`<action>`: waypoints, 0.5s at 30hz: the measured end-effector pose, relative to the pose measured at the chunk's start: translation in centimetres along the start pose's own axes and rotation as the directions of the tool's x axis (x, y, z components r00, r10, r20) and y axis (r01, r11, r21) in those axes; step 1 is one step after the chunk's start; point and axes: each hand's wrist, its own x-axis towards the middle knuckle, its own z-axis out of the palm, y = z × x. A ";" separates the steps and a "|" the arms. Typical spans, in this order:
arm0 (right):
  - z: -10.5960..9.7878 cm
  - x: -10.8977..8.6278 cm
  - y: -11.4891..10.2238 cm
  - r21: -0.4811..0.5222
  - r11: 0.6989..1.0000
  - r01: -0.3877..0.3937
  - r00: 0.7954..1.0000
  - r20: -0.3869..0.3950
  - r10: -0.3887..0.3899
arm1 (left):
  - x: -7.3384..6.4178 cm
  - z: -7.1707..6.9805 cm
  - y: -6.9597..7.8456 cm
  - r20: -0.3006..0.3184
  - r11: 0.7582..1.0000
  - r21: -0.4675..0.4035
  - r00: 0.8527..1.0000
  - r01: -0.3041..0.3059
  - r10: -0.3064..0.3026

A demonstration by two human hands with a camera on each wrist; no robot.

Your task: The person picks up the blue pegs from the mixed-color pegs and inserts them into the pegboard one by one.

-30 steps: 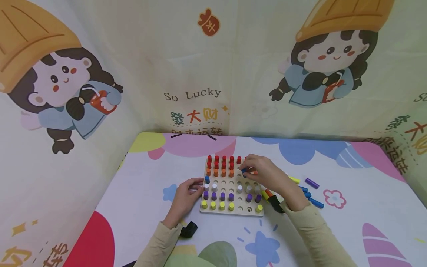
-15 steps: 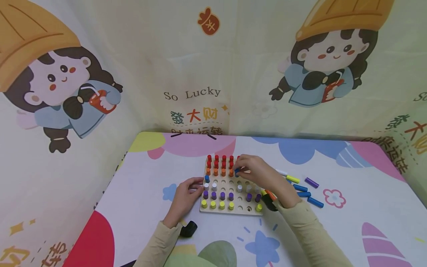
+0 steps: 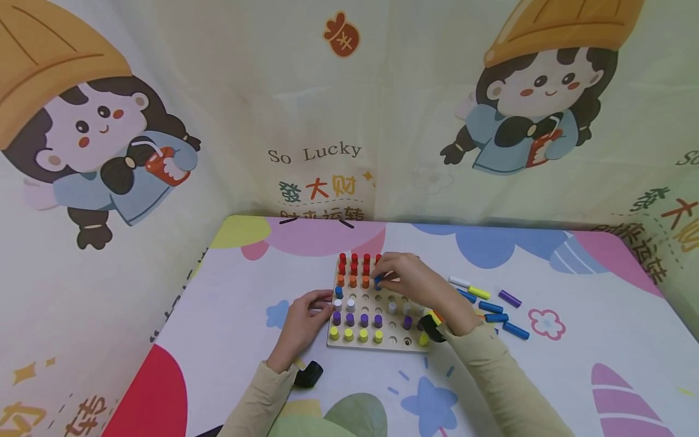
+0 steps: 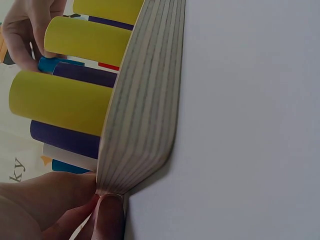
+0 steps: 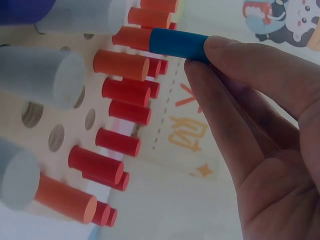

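Observation:
A wooden pegboard (image 3: 357, 347) stands on the table with rows of red, orange, white, purple and yellow pegs. A single blue peg (image 3: 339, 292) is at its left side. My left hand (image 3: 306, 318) holds the board's left edge, thumb and fingers pinching the wood (image 4: 142, 95) in the left wrist view. Over the board, my right hand (image 3: 415, 279) pinches a blue peg (image 5: 177, 43) by one end between thumb and fingertips. This peg is above the holes, close to the orange pegs (image 5: 122, 65). The right hand hides part of the back right rows.
Right of the board lie loose pegs: several blue ones (image 3: 516, 331), a yellow one (image 3: 479, 292), a white one (image 3: 459, 281) and a purple one (image 3: 510, 298). Bare holes (image 5: 56, 137) show in the board. A printed cloth wall (image 3: 404, 121) rises behind the table.
My right hand has moved left across the board with the blue peg, uncovering more loose pegs at the right. The left hand has stayed at the board's edge.

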 end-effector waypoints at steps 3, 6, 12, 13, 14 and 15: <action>0.1 0.2 -0.3 0.005 1.000 -0.014 1.000 0.007 0.014 | 0.1 0.0 -0.1 0.001 1.000 -0.007 1.000 0.000 0.000; 0.2 0.4 -0.5 0.013 1.000 -0.018 1.000 0.007 0.018 | 0.1 0.0 -0.1 0.002 1.000 -0.012 1.000 0.000 0.000; 0.8 0.9 -0.7 0.023 1.000 -0.002 1.000 0.009 0.002 | 0.1 -0.1 0.0 0.004 1.000 -0.012 1.000 0.002 -0.002; 0.9 1.0 -0.7 0.023 1.000 -0.007 1.000 0.010 0.006 | 0.1 -0.1 0.0 0.004 1.000 -0.011 1.000 0.001 -0.001; 0.9 1.0 -0.7 0.020 1.000 -0.012 1.000 0.013 0.012 | 0.1 -0.1 0.0 0.005 1.000 -0.012 1.000 0.001 -0.001; 1.0 1.1 -0.8 0.021 1.000 -0.017 1.000 0.016 0.016 | 0.1 -0.1 -0.1 0.004 1.000 -0.011 1.000 0.002 -0.002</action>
